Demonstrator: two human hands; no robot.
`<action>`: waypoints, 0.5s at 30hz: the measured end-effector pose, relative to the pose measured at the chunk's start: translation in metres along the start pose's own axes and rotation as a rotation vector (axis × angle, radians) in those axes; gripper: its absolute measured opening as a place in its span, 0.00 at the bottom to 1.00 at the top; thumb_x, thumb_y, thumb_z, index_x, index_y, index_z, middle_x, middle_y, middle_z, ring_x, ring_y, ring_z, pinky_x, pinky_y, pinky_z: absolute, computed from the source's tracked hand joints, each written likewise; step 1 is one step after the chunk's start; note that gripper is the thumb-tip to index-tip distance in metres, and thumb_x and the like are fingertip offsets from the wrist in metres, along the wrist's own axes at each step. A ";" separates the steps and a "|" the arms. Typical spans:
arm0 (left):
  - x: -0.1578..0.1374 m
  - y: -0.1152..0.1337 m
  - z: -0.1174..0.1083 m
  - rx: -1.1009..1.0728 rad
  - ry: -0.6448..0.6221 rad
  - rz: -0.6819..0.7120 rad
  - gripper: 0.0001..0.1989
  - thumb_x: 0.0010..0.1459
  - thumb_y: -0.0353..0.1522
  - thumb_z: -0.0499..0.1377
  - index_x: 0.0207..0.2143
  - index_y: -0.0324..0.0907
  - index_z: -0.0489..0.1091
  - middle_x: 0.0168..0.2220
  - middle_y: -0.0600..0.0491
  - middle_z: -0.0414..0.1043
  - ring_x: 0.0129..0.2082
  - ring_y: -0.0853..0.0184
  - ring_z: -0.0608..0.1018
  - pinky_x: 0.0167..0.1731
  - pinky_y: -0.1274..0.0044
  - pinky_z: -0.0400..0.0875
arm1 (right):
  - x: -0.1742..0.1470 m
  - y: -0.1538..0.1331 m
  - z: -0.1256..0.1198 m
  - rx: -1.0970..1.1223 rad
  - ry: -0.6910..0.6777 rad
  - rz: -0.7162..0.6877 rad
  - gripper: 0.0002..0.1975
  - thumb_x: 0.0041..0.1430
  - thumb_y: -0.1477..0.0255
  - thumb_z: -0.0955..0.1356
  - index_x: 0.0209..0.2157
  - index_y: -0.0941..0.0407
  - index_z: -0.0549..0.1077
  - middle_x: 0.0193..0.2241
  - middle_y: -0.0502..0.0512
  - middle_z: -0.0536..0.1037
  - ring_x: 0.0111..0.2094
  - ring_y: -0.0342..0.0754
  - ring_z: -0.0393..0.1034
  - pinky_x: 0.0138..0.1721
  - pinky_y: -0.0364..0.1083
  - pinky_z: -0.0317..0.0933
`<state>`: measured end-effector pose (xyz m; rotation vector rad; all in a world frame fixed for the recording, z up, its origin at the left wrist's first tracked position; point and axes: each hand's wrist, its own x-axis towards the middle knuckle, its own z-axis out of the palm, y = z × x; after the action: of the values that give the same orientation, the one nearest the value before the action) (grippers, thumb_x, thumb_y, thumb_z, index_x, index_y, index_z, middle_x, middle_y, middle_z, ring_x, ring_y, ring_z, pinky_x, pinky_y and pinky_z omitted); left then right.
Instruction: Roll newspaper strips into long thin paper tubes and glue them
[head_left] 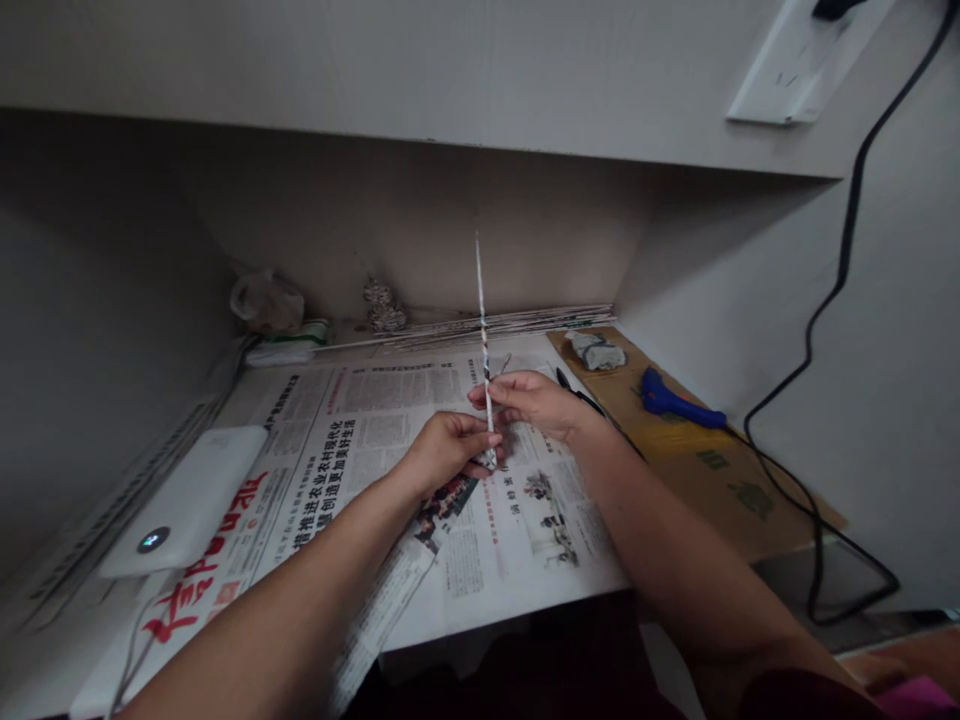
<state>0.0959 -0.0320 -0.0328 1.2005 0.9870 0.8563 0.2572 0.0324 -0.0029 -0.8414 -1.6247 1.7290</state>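
Between my hands a thin rolled newspaper tube [482, 320] stands almost upright, its tip narrowing to a point. My left hand [448, 452] pinches the tube's lower end, where a loose newspaper strip [397, 590] runs from it down past my left forearm. Higher up, the fingers of my right hand [541, 405] are closed on the tube. Both hands are above a spread newspaper sheet [390, 400] with printed text and pictures. Just beyond my right hand lies a black pen-like object [581, 392], partly hidden by the wrist.
A blue glue gun [679, 400] with a black cable [844, 250] rests on cardboard [720, 475] at right, near a crumpled grey-white cloth [596, 350]. Several thin paper sticks [525, 322] lie along the back. A white power bank [199, 495] is at left. A shelf front [420, 70] overhangs.
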 end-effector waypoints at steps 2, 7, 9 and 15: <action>0.000 0.001 0.001 0.009 -0.011 -0.007 0.16 0.47 0.41 0.64 0.33 0.37 0.75 0.31 0.48 0.75 0.30 0.66 0.76 0.28 0.74 0.75 | 0.000 0.000 0.000 -0.005 -0.014 0.013 0.15 0.48 0.62 0.72 0.34 0.59 0.77 0.35 0.56 0.77 0.29 0.40 0.68 0.31 0.41 0.61; -0.002 0.004 0.002 0.020 -0.014 -0.031 0.16 0.47 0.40 0.64 0.32 0.36 0.75 0.31 0.48 0.75 0.30 0.68 0.76 0.28 0.75 0.74 | -0.001 -0.001 0.002 0.049 0.112 -0.002 0.15 0.45 0.61 0.73 0.27 0.59 0.74 0.31 0.54 0.76 0.31 0.42 0.68 0.30 0.40 0.62; -0.002 0.005 0.002 0.008 0.001 -0.029 0.16 0.46 0.40 0.64 0.32 0.36 0.74 0.31 0.48 0.75 0.29 0.68 0.76 0.28 0.76 0.74 | -0.001 -0.002 0.003 0.039 0.058 0.005 0.16 0.48 0.60 0.72 0.32 0.60 0.76 0.35 0.57 0.76 0.33 0.43 0.69 0.32 0.41 0.63; -0.001 0.005 0.002 0.028 0.006 -0.054 0.17 0.46 0.41 0.64 0.33 0.37 0.75 0.32 0.48 0.76 0.28 0.68 0.76 0.27 0.76 0.74 | 0.000 -0.002 0.005 0.079 0.173 -0.020 0.14 0.44 0.62 0.74 0.24 0.59 0.73 0.28 0.53 0.75 0.31 0.42 0.68 0.30 0.40 0.62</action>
<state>0.0973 -0.0332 -0.0277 1.1908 1.0352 0.8067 0.2531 0.0298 -0.0008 -0.9072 -1.4372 1.6475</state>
